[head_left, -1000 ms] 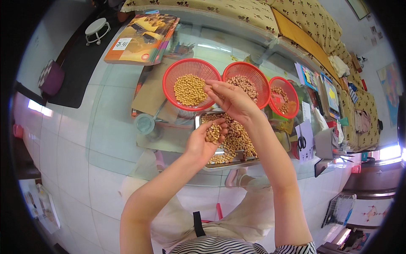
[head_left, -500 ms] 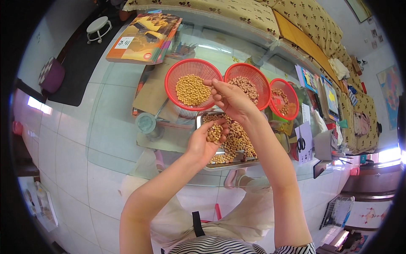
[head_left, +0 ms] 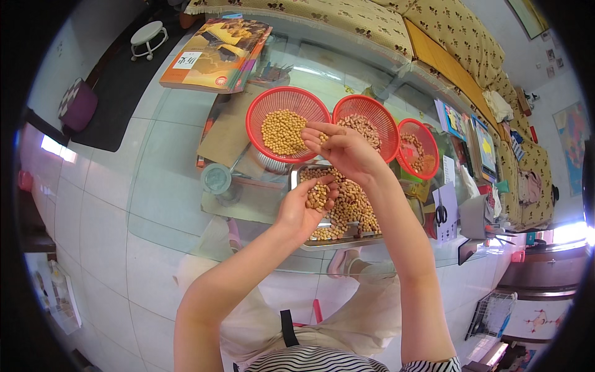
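My left hand (head_left: 300,209) is cupped around a handful of soybeans (head_left: 317,196), just over a metal tray (head_left: 322,244). Mixed beans (head_left: 350,208), pale yellow and brownish, are spread in that tray. Above the meeting rims of two red baskets, my right hand (head_left: 344,147) has its fingers extended and loosely bent, with a few yellow soybeans showing among them. The left red basket (head_left: 253,124) holds a pile of yellow soybeans (head_left: 284,131). Pinkish-brown beans or peanuts (head_left: 361,129) lie in the middle red basket (head_left: 392,133).
A smaller red basket (head_left: 432,146) with some beans stands to the right. Books (head_left: 214,56) are stacked at the far left of the glass table. A glass jar (head_left: 217,180) stands left of the tray; scissors (head_left: 440,214) and papers lie on the right. Beyond is a patterned sofa (head_left: 322,18).
My right hand's fingers have gone from a pinch to more extended, uncovering the soybeans in it. My left hand stays cupped over the tray. The whole view has shifted slightly.
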`<state>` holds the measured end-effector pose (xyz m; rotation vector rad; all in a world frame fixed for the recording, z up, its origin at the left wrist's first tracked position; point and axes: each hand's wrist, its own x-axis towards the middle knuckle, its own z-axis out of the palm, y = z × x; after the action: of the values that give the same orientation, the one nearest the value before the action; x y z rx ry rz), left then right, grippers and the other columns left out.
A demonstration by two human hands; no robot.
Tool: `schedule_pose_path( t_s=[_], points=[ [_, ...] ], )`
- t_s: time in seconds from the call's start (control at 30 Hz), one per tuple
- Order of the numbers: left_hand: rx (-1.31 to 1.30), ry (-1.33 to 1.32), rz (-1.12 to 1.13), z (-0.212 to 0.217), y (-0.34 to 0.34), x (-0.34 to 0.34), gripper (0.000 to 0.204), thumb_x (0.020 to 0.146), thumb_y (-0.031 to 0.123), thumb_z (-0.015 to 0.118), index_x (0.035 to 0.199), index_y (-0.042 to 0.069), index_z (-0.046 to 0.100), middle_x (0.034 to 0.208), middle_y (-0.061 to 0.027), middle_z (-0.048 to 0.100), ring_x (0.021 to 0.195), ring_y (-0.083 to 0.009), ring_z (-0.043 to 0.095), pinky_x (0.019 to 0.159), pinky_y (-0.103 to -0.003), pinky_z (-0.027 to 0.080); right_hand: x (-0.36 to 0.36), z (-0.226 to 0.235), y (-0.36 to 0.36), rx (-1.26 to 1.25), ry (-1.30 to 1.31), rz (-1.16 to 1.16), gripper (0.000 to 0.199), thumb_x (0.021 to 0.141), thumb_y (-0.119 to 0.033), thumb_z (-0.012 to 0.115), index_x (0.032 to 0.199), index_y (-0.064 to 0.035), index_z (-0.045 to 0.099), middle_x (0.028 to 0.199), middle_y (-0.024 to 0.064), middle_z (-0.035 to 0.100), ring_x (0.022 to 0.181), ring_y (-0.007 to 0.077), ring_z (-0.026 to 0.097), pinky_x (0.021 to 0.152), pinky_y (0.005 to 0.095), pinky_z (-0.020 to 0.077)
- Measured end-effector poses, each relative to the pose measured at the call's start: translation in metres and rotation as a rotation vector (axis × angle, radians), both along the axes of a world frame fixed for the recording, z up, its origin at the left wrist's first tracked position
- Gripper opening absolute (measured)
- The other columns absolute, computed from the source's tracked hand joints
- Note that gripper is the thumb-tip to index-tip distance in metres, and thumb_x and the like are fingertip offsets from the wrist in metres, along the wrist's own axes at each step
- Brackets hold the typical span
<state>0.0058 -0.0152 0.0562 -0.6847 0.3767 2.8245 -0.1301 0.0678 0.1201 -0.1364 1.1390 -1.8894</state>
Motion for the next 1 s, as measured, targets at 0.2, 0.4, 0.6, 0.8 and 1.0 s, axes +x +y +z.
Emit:
schedule_pose_path(
  t_s=[0.2, 0.4, 0.6, 0.8, 1.0],
  points=[
    [-0.001, 0.003, -0.002, -0.002, 0.000, -0.001, 0.036, 0.102, 0.020, 0.037, 0.119, -0.006, 0.055, 0.103, -0.0127, 0.063, 0.092, -0.0207, 0.061, 0.077, -0.030, 0.049, 0.003, 0.005, -0.002, 0.047, 0.044, 0.014, 0.048, 0.090, 0.011, 0.042, 0.137, 0.0166, 0.035, 0.133, 0.0276, 0.049, 0.124, 0.0283, 0.054, 0.105, 0.0317, 0.0471],
    [-0.012, -0.001, 0.002, -0.002, 0.000, 0.000, 0.035, 0.102, 0.019, 0.037, 0.117, -0.007, 0.055, 0.103, -0.0129, 0.064, 0.092, -0.0211, 0.062, 0.076, -0.031, 0.049, 0.007, 0.012, -0.009, 0.101, 0.078, 0.015, 0.049, 0.095, 0.007, 0.041, 0.141, 0.0166, 0.028, 0.140, 0.0293, 0.041, 0.131, 0.0297, 0.048, 0.107, 0.0289, 0.0451],
    [-0.009, -0.010, 0.004, 0.002, 0.000, 0.000, 0.034, 0.102, 0.019, 0.037, 0.116, -0.006, 0.055, 0.103, -0.0127, 0.063, 0.092, -0.0210, 0.061, 0.076, -0.030, 0.049, 0.002, 0.008, -0.013, 0.108, 0.086, 0.013, 0.051, 0.094, 0.008, 0.042, 0.141, 0.0173, 0.026, 0.143, 0.0301, 0.037, 0.132, 0.0312, 0.046, 0.108, 0.0292, 0.0445],
    [-0.007, -0.002, 0.004, 0.004, -0.001, 0.000, 0.034, 0.102, 0.019, 0.037, 0.116, -0.006, 0.055, 0.103, -0.0128, 0.063, 0.091, -0.0207, 0.061, 0.077, -0.030, 0.049, 0.003, 0.007, -0.014, 0.120, 0.082, -0.012, 0.051, 0.091, 0.011, 0.040, 0.140, 0.0174, 0.027, 0.143, 0.0300, 0.035, 0.133, 0.0328, 0.045, 0.109, 0.0300, 0.0438],
    [-0.017, -0.011, 0.004, 0.006, 0.000, 0.001, 0.034, 0.102, 0.019, 0.036, 0.117, -0.006, 0.054, 0.104, -0.0129, 0.063, 0.091, -0.0206, 0.061, 0.077, -0.030, 0.049, -0.001, 0.002, -0.012, 0.080, 0.065, -0.009, 0.051, 0.090, 0.014, 0.040, 0.139, 0.0190, 0.029, 0.138, 0.0303, 0.039, 0.127, 0.0313, 0.050, 0.106, 0.0286, 0.0461]
  ],
)
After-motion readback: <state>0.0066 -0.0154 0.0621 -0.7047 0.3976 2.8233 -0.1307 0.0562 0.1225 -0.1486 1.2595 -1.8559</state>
